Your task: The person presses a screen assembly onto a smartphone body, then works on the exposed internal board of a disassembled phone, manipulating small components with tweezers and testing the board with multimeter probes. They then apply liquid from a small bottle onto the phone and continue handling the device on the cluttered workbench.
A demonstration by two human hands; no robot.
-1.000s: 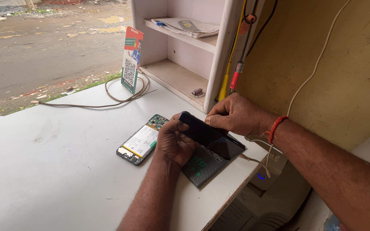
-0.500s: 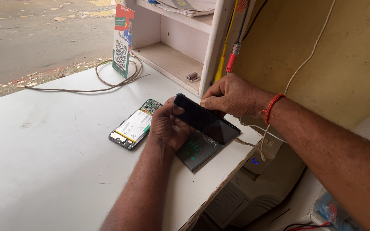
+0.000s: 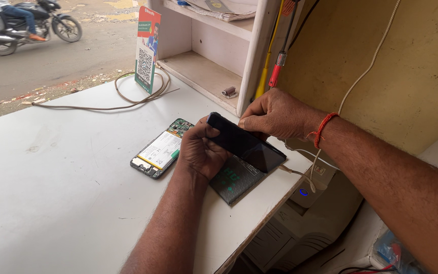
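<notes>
So there's a dark phone [image 3: 244, 143] held up off the table at a tilt, one end raised toward the shelf, and both hands are clamped on it. The left hand [image 3: 198, 152] wraps around the near end with the thumb on the top edge, and the right hand [image 3: 275, 114] pinches the far long edge from above, fingers curled tight on it. Right under the phone sits a dark gray pad [image 3: 236, 180] with some green markings, lying close to the edge of the white table [image 3: 51, 187]. Just beside the left hand there's an opened-up phone [image 3: 160, 149] lying flat, back off, with its pale battery and green circuit board showing. The right wrist has an orange thread band [image 3: 324, 129] on it. Further back on the table a tan cable [image 3: 128, 99] loops around a little stand-up card with a square code [image 3: 147, 50], next to a white wooden shelf [image 3: 214, 71]. A red-handled screwdriver [image 3: 277, 68] hangs by the shelf post. Past the table edge there's a white machine with a small blue light [image 3: 304, 193], and out on the road a motorbike [image 3: 26, 25] with a rider.
</notes>
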